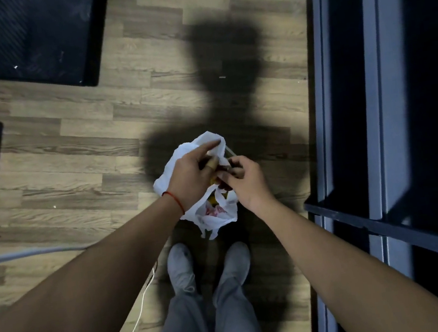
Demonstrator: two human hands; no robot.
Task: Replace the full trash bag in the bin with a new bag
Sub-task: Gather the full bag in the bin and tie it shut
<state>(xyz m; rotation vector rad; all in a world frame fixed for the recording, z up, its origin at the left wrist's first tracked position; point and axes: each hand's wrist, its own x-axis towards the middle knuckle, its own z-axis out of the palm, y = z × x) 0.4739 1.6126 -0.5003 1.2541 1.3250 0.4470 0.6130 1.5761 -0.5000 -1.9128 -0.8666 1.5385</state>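
A white plastic trash bag point(216, 216) hangs above the wooden floor, just in front of my feet. Red and yellow contents show through its lower part. My left hand point(190, 176), with a red string at the wrist, grips the bag's upper folds, index finger stretched over the top. My right hand point(245, 183) pinches the bag's top edge from the right, fingers closed on the plastic. The two hands nearly touch over the bag's mouth. No bin is in view.
Wooden plank floor point(84, 144) spreads ahead. A dark mat or box point(31, 40) lies at upper left. Dark metal frames point(351, 120) line the right side. A grey hose point(29, 253) and a white cable point(139, 310) run along the floor at left. My grey shoes point(181, 265) stand below the bag.
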